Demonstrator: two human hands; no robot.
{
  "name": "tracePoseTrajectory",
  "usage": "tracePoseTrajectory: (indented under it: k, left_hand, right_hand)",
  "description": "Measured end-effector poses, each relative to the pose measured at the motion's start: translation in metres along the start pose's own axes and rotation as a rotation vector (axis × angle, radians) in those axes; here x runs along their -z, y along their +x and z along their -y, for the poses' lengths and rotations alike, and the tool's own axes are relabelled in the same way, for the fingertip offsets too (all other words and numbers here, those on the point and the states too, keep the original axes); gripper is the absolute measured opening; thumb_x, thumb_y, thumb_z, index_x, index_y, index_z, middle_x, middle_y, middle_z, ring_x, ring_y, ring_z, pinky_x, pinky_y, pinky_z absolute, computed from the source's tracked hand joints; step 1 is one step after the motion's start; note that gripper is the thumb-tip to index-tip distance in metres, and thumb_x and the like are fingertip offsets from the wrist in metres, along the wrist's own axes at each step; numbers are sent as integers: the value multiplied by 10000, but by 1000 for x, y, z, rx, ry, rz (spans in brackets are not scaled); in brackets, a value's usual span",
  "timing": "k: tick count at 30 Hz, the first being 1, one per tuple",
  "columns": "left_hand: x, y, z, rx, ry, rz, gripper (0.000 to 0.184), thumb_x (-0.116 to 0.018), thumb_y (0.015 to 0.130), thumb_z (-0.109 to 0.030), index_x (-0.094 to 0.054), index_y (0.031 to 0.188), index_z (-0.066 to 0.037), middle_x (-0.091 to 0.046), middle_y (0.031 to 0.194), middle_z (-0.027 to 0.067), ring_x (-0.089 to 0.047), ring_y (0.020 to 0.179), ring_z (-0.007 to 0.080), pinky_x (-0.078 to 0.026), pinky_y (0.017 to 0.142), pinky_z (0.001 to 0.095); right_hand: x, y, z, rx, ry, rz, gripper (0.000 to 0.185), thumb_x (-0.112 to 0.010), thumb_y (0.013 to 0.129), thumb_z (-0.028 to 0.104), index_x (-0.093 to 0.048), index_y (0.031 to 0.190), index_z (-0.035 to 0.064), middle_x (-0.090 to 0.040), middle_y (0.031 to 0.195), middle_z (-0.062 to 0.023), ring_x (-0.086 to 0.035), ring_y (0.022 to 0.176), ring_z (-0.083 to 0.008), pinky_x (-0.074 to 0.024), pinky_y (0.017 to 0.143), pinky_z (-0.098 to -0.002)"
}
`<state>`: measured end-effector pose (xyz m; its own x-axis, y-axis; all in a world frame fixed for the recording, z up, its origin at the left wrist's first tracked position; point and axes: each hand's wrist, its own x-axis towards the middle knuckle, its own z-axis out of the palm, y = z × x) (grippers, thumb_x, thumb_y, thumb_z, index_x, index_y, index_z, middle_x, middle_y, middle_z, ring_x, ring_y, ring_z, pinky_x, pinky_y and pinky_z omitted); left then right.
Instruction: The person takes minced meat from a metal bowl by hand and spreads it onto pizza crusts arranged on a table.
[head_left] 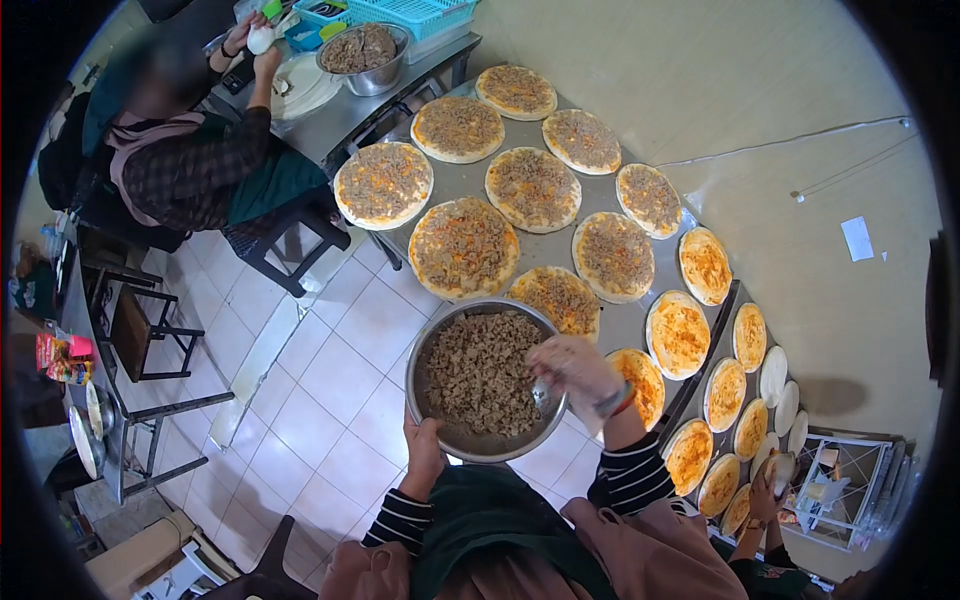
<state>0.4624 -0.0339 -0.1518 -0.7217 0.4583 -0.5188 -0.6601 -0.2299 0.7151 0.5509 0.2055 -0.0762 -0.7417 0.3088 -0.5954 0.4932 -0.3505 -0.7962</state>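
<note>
A steel bowl (418,395) of cooked minced meat (480,372) is held in front of my body, over the floor at the table's edge. My left hand (424,452) grips its lower left rim, thumb on the outside. At the right rim my right hand (577,372) is closed round a metal spoon (543,396), whose bowl rests in or just over the meat. Just beyond the bowl, a meat-topped flatbread (555,298) is partly hidden by it. Another meat-topped round (463,248) lies up and to the left. To the right is an orange-sauced round (640,385) without meat.
The metal table (545,245) holds several meat-topped rounds; sauced and plain rounds continue to the right. A seated co-worker (190,170) works at upper left beside another meat bowl (365,60). Another person's hand (765,495) shows at lower right. Stools (150,320) stand left.
</note>
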Motion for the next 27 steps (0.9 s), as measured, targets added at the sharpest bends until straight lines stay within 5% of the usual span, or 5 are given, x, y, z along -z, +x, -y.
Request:
tracePoseTrajectory:
  k: [5, 11, 16, 19, 27]
  left_hand:
    - [8, -2, -10, 8, 18, -39, 634, -360, 647, 94, -353, 1273, -11, -512, 1155, 122, -531, 1027, 204, -464, 859, 312]
    - [29, -8, -22, -5, 38, -106, 594, -385, 658, 50, -360, 1246, -31, -504, 1132, 131, -534, 1005, 238, -485, 851, 343]
    - [41, -17, -37, -37, 30, -137, 562, -398, 667, 33, -369, 1223, -39, -504, 1112, 128, -537, 993, 246, -490, 848, 359]
    - [46, -21, -44, -22, 30, -164, 562, -401, 671, 24, -367, 1227, -50, -503, 1106, 127, -538, 987, 247, -495, 838, 365]
    - [47, -25, -46, -14, 3, -218, 599, -378, 663, 61, -347, 1255, -25, -512, 1113, 128, -548, 979, 233, -488, 829, 336]
  right_hand:
    - [78, 36, -45, 267, 13, -142, 251, -586, 810, 219, -626, 948, 13, -612, 729, -62, -570, 621, -130, -461, 569, -239]
    - [90, 73, -60, 34, -757, -547, 198, -626, 738, 152, -648, 916, 68, -640, 859, -98, -625, 748, -201, -498, 656, -284]
    - [92, 88, -81, 272, -1398, -543, 145, -600, 720, 140, -652, 851, 106, -646, 771, -113, -611, 696, -309, -493, 641, -376]
    - [95, 89, -68, 131, -1160, -691, 111, -596, 705, 123, -648, 802, 112, -637, 779, -116, -606, 742, -300, -479, 688, -384]
    - [58, 53, -74, 309, -1351, -227, 108, -620, 683, 130, -645, 787, 115, -591, 841, -117, -573, 806, -303, -480, 719, -369]
